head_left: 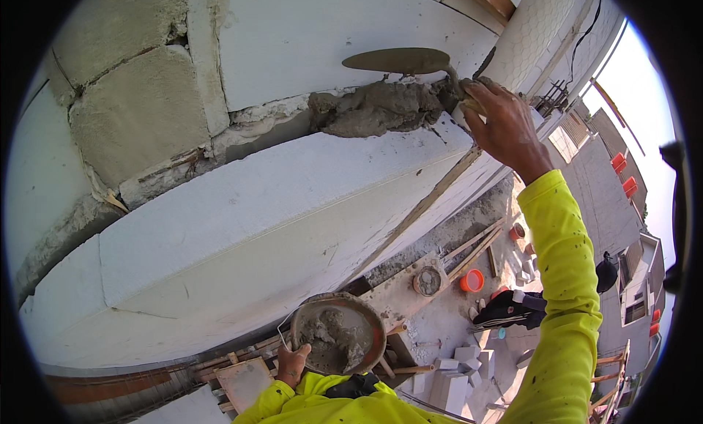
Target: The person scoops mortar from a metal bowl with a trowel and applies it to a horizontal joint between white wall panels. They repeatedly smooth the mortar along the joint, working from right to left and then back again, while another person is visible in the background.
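Note:
My right hand [498,116] is closed around the handle of a pointed trowel [399,60], its blade lying sideways just above a thick lump of wet grey mortar [377,109]. This mortar fills the right end of a gap between the upper wall and a long white block ledge [271,182]. Down near my body, my left hand [291,363] grips the rim of a round bucket [379,335] that holds more wet mortar [333,340]. The thumb lies over the bucket's edge; the other fingers are mostly hidden. A wire handle stands up beside that hand.
Mesh-wrapped column [538,39] stands right of the mortar. Below the ledge are planks [472,250], a mortar tub [428,280], an orange bucket [472,280] and pale blocks [450,387]. Another person [512,307] stands down there. A wooden board [245,384] lies near my left arm.

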`<state>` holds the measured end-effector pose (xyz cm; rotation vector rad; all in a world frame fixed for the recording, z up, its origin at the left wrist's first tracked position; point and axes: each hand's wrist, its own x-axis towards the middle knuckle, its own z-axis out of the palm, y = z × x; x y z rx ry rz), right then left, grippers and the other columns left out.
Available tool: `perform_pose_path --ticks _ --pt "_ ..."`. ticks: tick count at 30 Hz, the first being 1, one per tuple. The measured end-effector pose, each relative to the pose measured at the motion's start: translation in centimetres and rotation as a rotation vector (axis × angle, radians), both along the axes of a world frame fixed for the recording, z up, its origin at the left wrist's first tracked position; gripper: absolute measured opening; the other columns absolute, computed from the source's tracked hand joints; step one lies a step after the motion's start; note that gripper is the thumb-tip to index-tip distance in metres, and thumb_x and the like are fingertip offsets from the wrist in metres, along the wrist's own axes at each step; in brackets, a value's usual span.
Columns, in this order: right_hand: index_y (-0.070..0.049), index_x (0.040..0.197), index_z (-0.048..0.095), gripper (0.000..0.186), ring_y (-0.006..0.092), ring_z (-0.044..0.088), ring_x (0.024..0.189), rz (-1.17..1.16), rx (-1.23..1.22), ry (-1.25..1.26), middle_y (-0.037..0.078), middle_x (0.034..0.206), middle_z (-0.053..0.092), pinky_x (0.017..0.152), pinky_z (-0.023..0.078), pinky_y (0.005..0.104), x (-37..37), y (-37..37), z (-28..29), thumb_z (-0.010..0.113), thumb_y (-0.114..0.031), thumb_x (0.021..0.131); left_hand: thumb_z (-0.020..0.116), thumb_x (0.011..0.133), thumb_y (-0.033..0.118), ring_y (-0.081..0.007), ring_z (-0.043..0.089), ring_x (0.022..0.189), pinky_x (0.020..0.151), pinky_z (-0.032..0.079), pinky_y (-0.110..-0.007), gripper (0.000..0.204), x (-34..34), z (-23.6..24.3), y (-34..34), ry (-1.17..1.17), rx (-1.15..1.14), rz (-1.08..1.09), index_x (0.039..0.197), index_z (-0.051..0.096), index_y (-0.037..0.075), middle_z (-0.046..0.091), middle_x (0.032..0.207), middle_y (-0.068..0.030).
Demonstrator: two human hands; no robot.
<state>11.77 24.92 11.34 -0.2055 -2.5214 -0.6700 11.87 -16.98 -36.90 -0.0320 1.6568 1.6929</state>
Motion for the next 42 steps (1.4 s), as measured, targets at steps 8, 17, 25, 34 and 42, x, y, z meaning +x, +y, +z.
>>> perform_pose_path --ticks 8,17,25,34,42 --pt "-0.002 0.114 0.068 0.027 0.0338 0.066 0.104 -0.139 0.052 -0.150 0.018 0.111 0.068 0.100 0.049 0.0450 3.5 1.5 -0.8 0.064 -0.008 0.088 0.076 0.083 0.012 -0.0167 0.060 0.082 0.074 0.050 -0.034 0.037 -0.2 1.7 0.2 -0.058 0.040 0.060 0.112 0.064 -0.008 0.067 0.100 -0.0088" --pt "-0.002 0.114 0.068 0.028 0.0320 0.068 0.086 -0.383 0.029 -0.032 0.017 0.103 0.070 0.083 0.052 0.0444 6.1 -1.7 0.5 0.064 -0.007 0.086 0.073 0.083 0.011 -0.0191 0.061 0.093 0.081 0.050 -0.036 0.045 -0.8 0.5 0.2 -0.040 -0.055 -0.005 0.121 0.060 -0.009 0.067 0.110 -0.0122" --pt "0.004 0.097 0.069 0.021 0.0354 0.066 0.075 -0.261 -0.295 -0.154 0.020 0.084 0.069 0.075 0.055 0.0454 5.8 -2.1 0.6 0.056 -0.005 0.084 0.079 0.081 0.013 -0.0231 0.059 0.097 0.085 0.049 -0.037 0.052 -1.2 -2.8 -0.1 -0.096 0.223 -0.052 0.119 0.051 -0.008 0.061 0.113 -0.0143" --pt "0.000 0.093 0.062 0.014 0.0378 0.064 0.081 -0.443 -0.044 -0.281 0.018 0.082 0.064 0.074 0.051 0.0476 6.0 -1.9 0.2 0.065 -0.013 0.089 0.077 0.080 0.006 -0.0233 0.061 0.099 0.086 0.050 -0.037 0.057 -1.2 -2.1 0.3 -0.070 -0.049 -0.022 0.128 0.050 -0.006 0.062 0.118 -0.0118" --pt "0.003 0.077 0.063 0.008 0.0362 0.066 0.075 -0.298 0.003 -0.167 0.022 0.079 0.065 0.071 0.054 0.0428 4.6 -3.0 -1.0 0.059 -0.001 0.082 0.073 0.083 0.007 -0.0179 0.062 0.093 0.083 0.051 -0.034 0.040 -1.2 1.6 1.7 -0.062 0.048 -0.052 0.119 0.062 -0.006 0.066 0.110 -0.0095"
